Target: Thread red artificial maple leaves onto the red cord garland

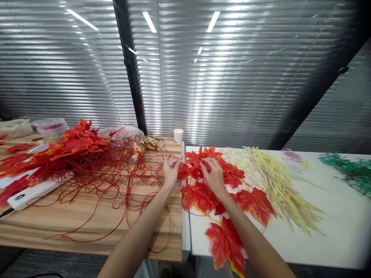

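My left hand (171, 172) is raised near the seam of two tables, thumb and fingers pinched on what looks like a thin red cord beside a leaf. To the right, my right hand (213, 175) has its thumb and fingertips closed at the edge of a red artificial maple leaf (193, 157); the exact grip is partly hidden. Several more such leaves with yellow edges lie under and around my right forearm, one maple leaf (227, 243) reaching over the front edge. A loose tangle of red cords (127, 173) spreads to the left of my left hand.
On the wooden table (116, 227) are a heap of red leaves (78, 143), a white power strip (40, 193), plastic tubs (50, 125) and a paper cup (178, 136). The white table (342, 235) holds pale yellow strands (278, 185) and green strands (352, 173). Window blinds stand behind.
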The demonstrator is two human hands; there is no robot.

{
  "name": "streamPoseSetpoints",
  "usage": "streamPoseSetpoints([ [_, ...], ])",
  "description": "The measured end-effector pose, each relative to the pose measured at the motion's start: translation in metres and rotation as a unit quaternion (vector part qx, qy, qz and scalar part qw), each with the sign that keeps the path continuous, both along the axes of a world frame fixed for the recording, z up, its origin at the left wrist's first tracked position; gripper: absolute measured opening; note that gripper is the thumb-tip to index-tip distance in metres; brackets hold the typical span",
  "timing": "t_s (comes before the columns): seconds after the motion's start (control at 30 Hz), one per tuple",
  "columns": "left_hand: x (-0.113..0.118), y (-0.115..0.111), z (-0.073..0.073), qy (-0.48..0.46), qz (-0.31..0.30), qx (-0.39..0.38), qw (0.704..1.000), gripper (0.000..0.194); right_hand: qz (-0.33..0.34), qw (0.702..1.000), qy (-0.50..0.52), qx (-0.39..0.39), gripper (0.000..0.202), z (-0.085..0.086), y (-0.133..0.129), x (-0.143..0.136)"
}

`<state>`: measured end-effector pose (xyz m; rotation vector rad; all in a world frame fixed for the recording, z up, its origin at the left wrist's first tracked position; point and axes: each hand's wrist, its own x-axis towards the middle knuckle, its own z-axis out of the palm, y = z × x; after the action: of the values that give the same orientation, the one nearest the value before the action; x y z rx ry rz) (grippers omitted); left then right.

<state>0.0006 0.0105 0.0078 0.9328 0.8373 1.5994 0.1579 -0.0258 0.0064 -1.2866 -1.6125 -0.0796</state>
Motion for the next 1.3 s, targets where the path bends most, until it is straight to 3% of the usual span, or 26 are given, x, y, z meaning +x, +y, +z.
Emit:
streamPoseSetpoints([
  [0.23, 0.002, -0.006, 0.001, 0.056, -0.074, 0.041, 0.995, 0.043, 0.052, 0.992, -0.116, 0.014, 0.024, 0.002, -0.011, -0.016],
  [0.5, 0.005, -0.008, -0.002, 0.087, -0.12, 0.053, 0.988, 0.04, 0.04, 0.979, -0.199, -0.006, 0.022, -0.005, -0.008, -0.017],
  [0.67, 0.005, -0.007, -0.001, 0.08, -0.1, 0.032, 0.991, 0.039, 0.026, 0.982, -0.187, 0.002, 0.024, -0.003, -0.009, -0.017],
  [0.87, -0.003, -0.005, 0.005, -0.032, -0.06, -0.042, 0.997, 0.035, 0.032, 0.99, -0.132, 0.021, 0.021, 0.001, -0.011, -0.014],
  [1.07, -0.009, -0.002, 0.007, -0.117, -0.04, -0.052, 0.991, 0.025, 0.026, 0.995, -0.09, 0.039, 0.021, -0.002, -0.005, -0.008],
  [1.3, -0.009, 0.001, 0.004, -0.109, -0.025, -0.046, 0.993, 0.021, -0.006, 0.994, -0.108, 0.01, 0.02, -0.004, -0.004, -0.006],
])
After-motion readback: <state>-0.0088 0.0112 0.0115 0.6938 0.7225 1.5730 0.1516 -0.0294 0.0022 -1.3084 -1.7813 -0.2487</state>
